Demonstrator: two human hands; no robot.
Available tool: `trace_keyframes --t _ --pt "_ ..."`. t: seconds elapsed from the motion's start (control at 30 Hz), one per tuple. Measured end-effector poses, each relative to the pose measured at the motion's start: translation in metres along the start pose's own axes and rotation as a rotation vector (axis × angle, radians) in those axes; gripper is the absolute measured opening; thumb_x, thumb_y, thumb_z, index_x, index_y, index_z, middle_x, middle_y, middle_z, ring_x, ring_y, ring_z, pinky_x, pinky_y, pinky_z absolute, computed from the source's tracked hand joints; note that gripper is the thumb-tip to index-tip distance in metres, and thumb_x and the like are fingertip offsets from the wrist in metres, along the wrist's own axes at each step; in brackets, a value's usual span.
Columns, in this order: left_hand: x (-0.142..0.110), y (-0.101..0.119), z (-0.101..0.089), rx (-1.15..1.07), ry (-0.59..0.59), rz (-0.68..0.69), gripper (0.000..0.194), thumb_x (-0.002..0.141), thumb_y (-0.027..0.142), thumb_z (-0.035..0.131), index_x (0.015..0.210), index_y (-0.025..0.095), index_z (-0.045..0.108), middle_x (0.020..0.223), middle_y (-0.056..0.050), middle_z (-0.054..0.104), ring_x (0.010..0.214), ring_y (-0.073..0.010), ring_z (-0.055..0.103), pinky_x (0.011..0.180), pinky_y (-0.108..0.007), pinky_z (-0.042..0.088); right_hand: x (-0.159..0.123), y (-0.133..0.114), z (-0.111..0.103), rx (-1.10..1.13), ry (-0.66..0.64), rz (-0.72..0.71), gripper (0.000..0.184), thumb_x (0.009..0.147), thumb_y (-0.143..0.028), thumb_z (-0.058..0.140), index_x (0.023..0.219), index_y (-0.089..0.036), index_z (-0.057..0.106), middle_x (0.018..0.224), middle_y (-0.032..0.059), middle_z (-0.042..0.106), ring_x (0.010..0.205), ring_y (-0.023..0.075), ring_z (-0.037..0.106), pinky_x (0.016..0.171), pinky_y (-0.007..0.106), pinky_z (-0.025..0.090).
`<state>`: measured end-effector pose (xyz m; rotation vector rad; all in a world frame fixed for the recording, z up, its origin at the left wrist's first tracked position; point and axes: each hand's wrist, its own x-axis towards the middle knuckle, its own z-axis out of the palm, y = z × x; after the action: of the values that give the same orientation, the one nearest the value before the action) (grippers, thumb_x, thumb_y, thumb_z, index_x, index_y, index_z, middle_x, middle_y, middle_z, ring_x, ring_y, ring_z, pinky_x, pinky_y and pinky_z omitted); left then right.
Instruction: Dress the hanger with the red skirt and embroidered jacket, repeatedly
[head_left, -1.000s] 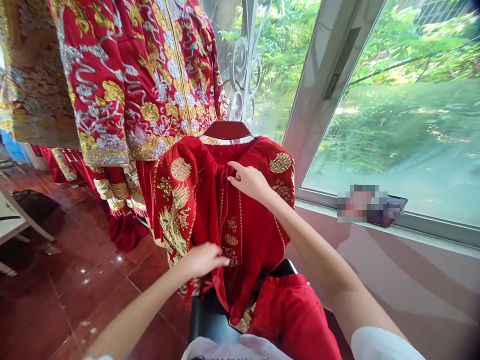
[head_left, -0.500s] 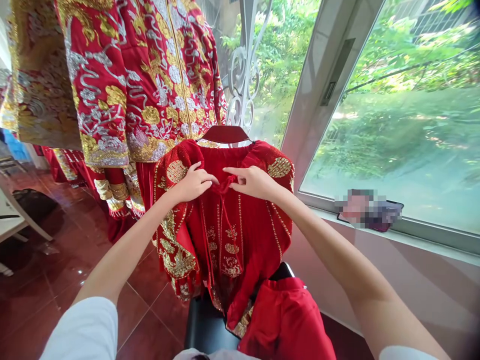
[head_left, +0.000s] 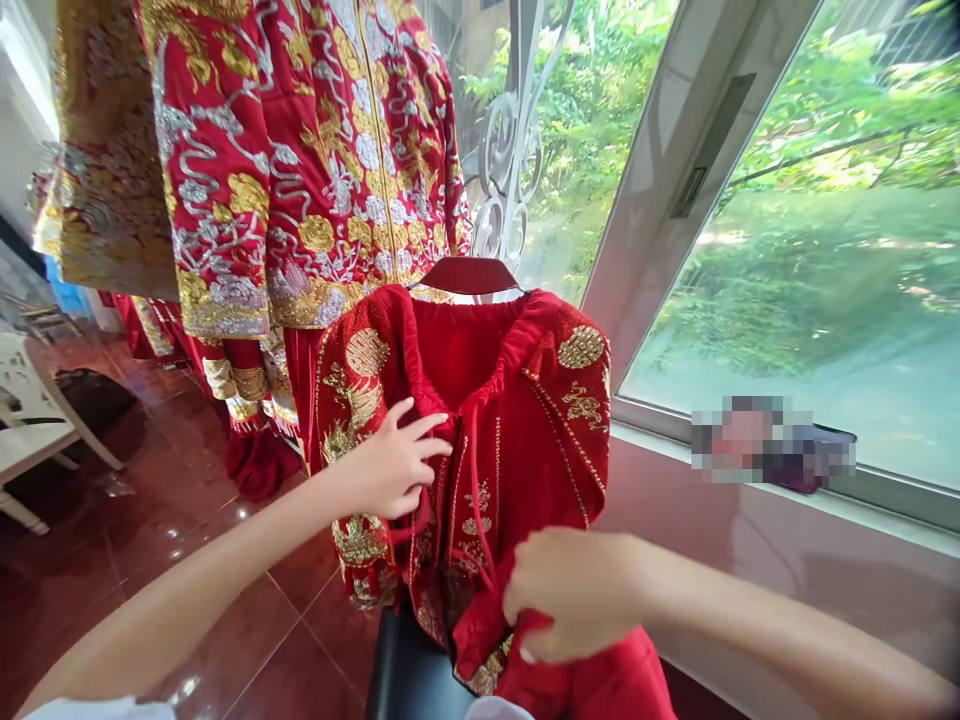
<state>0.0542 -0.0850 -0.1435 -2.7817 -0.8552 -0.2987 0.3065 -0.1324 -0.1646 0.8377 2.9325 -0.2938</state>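
A red embroidered jacket [head_left: 555, 450] with gold thread hangs from a dark red hanger [head_left: 469, 275] in front of me. Its gathered neckline is loose, and a thin red cord [head_left: 478, 490] dangles down the front. My left hand [head_left: 397, 465] lies against the jacket's left front with its fingers spread, gripping nothing that I can see. Lower down, my right hand [head_left: 577, 590] is in front of the jacket's hem, close to the cord's lower end. It is blurred with the fingers turned away, so its grip is hidden. Red satin cloth [head_left: 622, 685] lies beneath it.
A black seat [head_left: 405, 660] stands under the jacket. Behind it hangs a larger red jacket [head_left: 322, 180] with gold and silver embroidery. On the right, a blurred-out phone-like object [head_left: 814, 460] rests on the windowsill [head_left: 900, 510]. A white chair [head_left: 45, 430] stands at the left.
Both hands were together at the neckline's tied cord half a second ago. Now they are apart, the right hand lower and nearer, the neckline wider and the cord hanging loose.
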Motion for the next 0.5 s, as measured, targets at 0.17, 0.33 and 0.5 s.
trace_keyframes --t 0.17,0.33,0.5 --pt "0.02 -0.001 -0.005 0.049 0.063 -0.013 0.018 0.079 0.017 0.051 0.079 0.022 0.069 0.111 -0.005 0.069 0.122 -0.0254 0.053 0.115 -0.05 0.023 0.018 0.01 0.01 -0.042 -0.055 0.01 0.01 0.074 -0.027 0.068 0.082 -0.024 0.074 0.064 0.0028 0.069 0.056 0.0184 0.062 0.048 0.026 0.036" --pt "0.064 -0.025 -0.002 0.181 0.128 -0.182 0.016 0.077 0.031 0.064 0.085 0.017 0.065 0.088 -0.008 0.071 0.094 -0.0254 0.064 0.111 -0.05 0.026 0.073 0.027 -0.013 0.094 0.488 0.49 0.03 0.095 -0.019 0.036 0.106 -0.017 0.064 0.095 0.0104 0.071 0.079 0.0209 0.067 0.064 0.027 0.042" --pt "0.065 -0.032 0.011 0.217 -0.01 -0.155 0.008 0.08 0.02 0.06 0.073 0.019 0.063 0.075 -0.003 0.07 0.081 -0.0206 0.065 0.109 -0.049 0.024 0.098 0.039 0.004 0.257 0.719 0.592 0.025 0.094 -0.026 0.041 0.095 -0.015 0.064 0.091 0.0111 0.07 0.074 0.0198 0.064 0.061 0.026 0.038"
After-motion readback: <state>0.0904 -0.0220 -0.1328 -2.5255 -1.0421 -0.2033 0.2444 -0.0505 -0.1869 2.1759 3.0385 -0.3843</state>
